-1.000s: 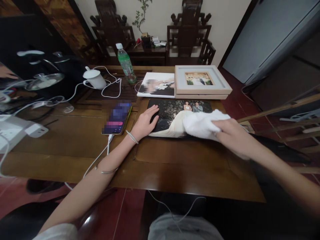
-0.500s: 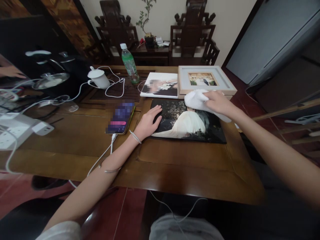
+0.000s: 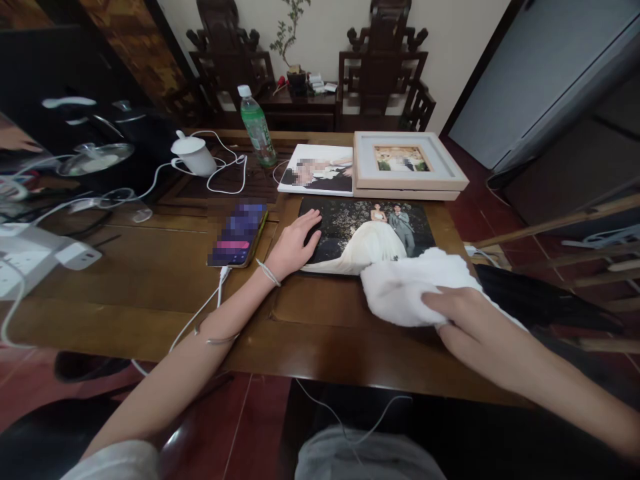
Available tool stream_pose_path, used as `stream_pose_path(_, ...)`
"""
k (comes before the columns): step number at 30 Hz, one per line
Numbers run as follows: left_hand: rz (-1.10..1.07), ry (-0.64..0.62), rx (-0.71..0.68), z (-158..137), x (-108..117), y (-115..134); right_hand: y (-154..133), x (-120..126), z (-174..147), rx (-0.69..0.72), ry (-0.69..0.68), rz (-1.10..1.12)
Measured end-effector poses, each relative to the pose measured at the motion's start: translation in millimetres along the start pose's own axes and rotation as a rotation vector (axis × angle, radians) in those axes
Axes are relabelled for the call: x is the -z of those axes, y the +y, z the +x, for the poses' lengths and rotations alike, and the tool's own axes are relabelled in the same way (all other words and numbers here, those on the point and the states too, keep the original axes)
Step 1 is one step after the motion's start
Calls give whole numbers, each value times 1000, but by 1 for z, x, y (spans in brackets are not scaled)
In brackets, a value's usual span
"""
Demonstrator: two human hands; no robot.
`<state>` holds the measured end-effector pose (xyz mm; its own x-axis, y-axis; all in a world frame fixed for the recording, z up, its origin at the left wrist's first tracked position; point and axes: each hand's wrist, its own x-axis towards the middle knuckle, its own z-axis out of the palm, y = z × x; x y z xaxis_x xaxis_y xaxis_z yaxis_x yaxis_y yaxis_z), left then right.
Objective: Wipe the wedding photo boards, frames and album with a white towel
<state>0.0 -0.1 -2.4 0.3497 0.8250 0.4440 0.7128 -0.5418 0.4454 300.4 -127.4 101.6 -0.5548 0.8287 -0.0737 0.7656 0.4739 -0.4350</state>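
Observation:
A dark wedding photo panel (image 3: 340,233) lies flat on the wooden table (image 3: 320,310). It pictures a person in a long white gown beside one in a grey suit. My left hand (image 3: 297,245) rests on the panel's left edge, fingers stretched out and holding nothing. In my right hand (image 3: 465,327) is a bunched white cloth (image 3: 405,287), gripped near the panel's lower right corner, which the cloth hides. Just behind the panel are a white-edged photo print (image 3: 317,170) and a light wooden picture frame (image 3: 363,163).
A phone (image 3: 237,233) on a charging cable lies left of my left hand. Farther back stand a green drink bottle (image 3: 257,127) and a lidded white cup (image 3: 195,157). A power strip (image 3: 30,260) and loose cables occupy the table's left side.
My right hand has brought the white cloth from the panel's upper right down toward me, past its lower edge. The pictured couple is now uncovered. My left hand stays on the panel.

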Motion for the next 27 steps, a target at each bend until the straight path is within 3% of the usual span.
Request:
stream_pose_path(4,-10,-1,-1,0,0,-1,-6,8,11,-20,-36,8)
stream_pose_path(8,-21,-1,6,0,0,0,7,24,53,-13,-66,51)
stream_pose_path(15,-38,2,15,0,0,0,38,41,149,-135,123,-73)
stream_pose_path(18,-45,3,20,0,0,1,45,40,174,-119,195,-95)
stream_pose_path(22,-42,-1,28,0,0,1,42,21,169,-56,232,-156)
stream_pose_path(27,-31,3,25,0,0,2,15,-11,116,36,185,-203)
